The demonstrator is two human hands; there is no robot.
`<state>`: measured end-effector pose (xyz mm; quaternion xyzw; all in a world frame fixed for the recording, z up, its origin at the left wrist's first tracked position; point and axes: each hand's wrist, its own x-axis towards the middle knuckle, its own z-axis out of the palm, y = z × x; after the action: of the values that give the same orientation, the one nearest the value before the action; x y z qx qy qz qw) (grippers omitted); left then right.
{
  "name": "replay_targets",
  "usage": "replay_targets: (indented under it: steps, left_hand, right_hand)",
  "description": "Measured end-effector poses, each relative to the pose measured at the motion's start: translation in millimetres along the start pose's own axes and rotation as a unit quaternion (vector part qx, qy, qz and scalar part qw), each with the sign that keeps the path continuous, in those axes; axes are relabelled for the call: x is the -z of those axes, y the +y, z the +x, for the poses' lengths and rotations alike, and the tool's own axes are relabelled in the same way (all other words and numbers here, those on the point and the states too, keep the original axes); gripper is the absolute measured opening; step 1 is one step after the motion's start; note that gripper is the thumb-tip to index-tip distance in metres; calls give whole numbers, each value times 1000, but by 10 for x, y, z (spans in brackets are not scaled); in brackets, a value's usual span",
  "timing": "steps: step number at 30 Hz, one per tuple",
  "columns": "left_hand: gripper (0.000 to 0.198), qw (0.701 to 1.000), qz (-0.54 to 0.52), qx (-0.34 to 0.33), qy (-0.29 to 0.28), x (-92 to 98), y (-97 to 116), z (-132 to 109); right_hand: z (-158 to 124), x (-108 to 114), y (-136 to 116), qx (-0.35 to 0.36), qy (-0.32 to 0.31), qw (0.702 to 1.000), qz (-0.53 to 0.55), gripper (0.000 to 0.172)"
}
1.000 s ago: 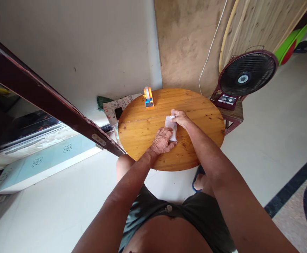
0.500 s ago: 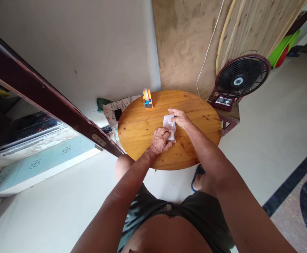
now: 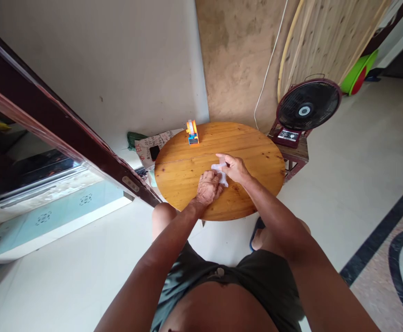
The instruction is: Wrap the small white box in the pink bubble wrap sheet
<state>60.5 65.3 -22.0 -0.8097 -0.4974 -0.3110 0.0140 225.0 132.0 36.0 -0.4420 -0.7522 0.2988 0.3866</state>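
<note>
On the round wooden table (image 3: 180,184) lies a small whitish, translucent packet of bubble wrap (image 3: 223,179), partly covered by my fingers. My left hand (image 3: 209,186) is curled over its near left side, fingertips pressing it to the wood. Over the far right end, my right hand (image 3: 235,168) pinches a see-through edge, thumb low and index finger reaching left. Whether that edge is wrap or a strip of clear tape is hard to tell. What the packet contains is hidden. An orange and blue tape dispenser (image 3: 192,133) stands near the table's far edge.
A dark fan (image 3: 304,110) sits on a wooden stool (image 3: 298,152) at the table's right. Left of the table are a black phone (image 3: 154,152) on printed cardboard (image 3: 142,146) and a dark door frame (image 3: 94,147). A white cord (image 3: 269,64) hangs behind.
The packet looks shorter, its far end now folded down toward me. My right hand has come slightly nearer with it. My left hand stays pressed on the packet. The camera view has shifted slightly.
</note>
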Motion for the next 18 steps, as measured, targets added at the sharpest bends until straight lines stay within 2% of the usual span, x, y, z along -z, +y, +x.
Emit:
replay_targets:
  steps: [6,12,16,18]
  left_hand:
    - [33,1000,15,13,22,-20,92,-50]
    - [29,998,-47,19,29,11,81,-199]
    - [16,987,-132,83,43,-20,16,-222]
    - [20,973,-179,133,54,-33,-13,-204]
  right_hand:
    - [-267,-79,-8,66,8,996,-62,54]
    - [-445,-129,27,101,26,989,-101,49]
    - [-542,-149,55,143,36,983,-113,44]
    - [-584,-153,71,161,34,979,-123,43]
